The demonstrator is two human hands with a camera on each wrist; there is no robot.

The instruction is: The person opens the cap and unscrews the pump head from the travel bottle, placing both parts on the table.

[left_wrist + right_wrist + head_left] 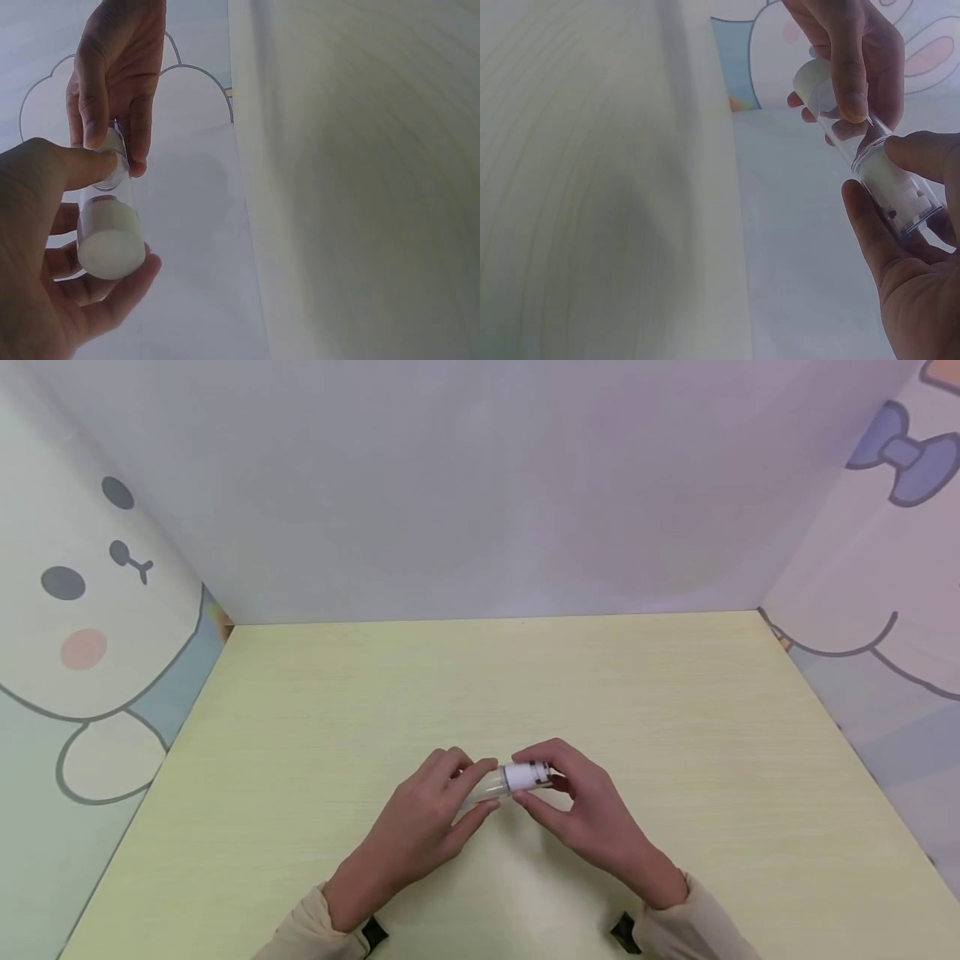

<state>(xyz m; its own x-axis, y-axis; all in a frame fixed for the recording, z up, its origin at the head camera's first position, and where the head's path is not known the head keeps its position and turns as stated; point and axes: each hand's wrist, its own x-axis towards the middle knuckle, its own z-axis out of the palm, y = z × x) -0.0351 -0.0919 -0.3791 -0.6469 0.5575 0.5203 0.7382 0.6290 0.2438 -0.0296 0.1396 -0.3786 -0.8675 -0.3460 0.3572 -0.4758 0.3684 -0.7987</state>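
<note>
Both hands hold a small clear cylindrical bottle [519,777] above the table, tilted slightly in the head view. My left hand [427,814] grips its clear body between thumb and fingers. My right hand [600,810] pinches the white section at the other end, thumb below and index finger above. From the left wrist, a solid white round end [112,255] shows inside the left hand's curled fingers. Seen from the right wrist, the right thumb and fingers hold the white sleeve [894,184] with a clear rim at its tip.
A pale yellow wooden table [337,693] spreads under the hands. A plain light wall [480,485] rises at its back edge, and cartoon-printed panels [82,752] flank both sides. Dark pieces [626,933] show beside the beige sleeves [315,931].
</note>
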